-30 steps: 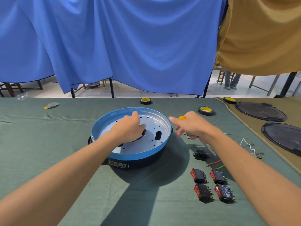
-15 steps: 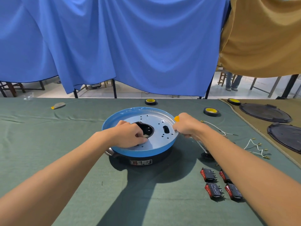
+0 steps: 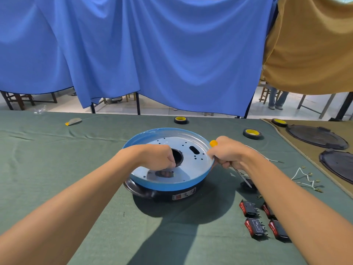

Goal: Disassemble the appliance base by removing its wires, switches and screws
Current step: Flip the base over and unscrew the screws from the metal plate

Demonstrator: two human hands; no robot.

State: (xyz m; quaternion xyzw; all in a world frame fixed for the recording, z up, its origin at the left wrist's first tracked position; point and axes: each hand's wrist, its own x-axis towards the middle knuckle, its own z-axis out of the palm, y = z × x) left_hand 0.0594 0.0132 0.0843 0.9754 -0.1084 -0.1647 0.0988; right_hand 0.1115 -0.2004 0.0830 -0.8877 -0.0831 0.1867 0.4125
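Left hand (image 3: pixel 156 157) now sits at the centre hole (image 3: pixel 179 159) of the appliance base (image 3: pixel 191 167), fingers curled over its edge. Right hand (image 3: pixel 227 153) has fingers wrapped round the rim (image 3: pixel 202 175) plus a yellow screwdriver (image 3: pixel 213 143).

We see a big blue cloth (image 3: pixel 152 54) hanging behind the table. A brown cloth (image 3: pixel 309 44) hangs next to it on the right. A green cloth (image 3: pixel 57 159) covers the table. Two black tape rolls (image 3: pixel 180 120) (image 3: pixel 251 133) with yellow middles lie at the far side. A third roll (image 3: pixel 279 122) lies on a brown mat (image 3: pixel 305 155). Two round black lids (image 3: pixel 315 136) (image 3: pixel 338 165) lie on that mat too. Far left lies a small grey and yellow thing (image 3: pixel 73 121). Under the cloths we see a wooden stool (image 3: pixel 15 99) and someone's legs (image 3: pixel 276 100).
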